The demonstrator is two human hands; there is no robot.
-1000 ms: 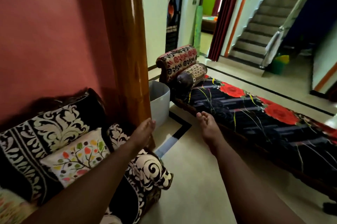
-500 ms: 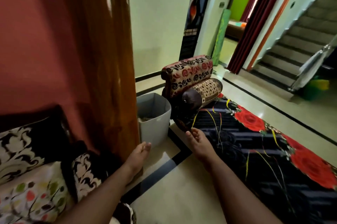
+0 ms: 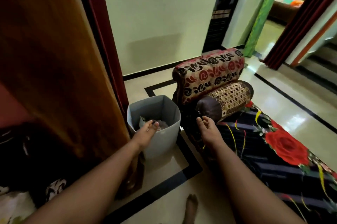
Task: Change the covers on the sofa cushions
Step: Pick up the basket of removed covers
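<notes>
Reaching out with both hands empty, fingers loose: left hand (image 3: 145, 131) over the grey bin (image 3: 160, 139), right hand (image 3: 207, 129) just short of the bolster cushion (image 3: 226, 102). Grabbing its gathered end firmly would probably work best.

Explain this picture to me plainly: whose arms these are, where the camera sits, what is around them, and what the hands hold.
No machine here: the arms are a person's, filmed by a camera worn on their head, looking forward and down. The left hand reaches over a grey bin with cloth-like stuff inside; the right hand reaches toward a bolster cushion on a daybed with a rose-patterned cover. Both hands hold nothing, fingers relaxed. A wooden pillar stands at left.
</notes>
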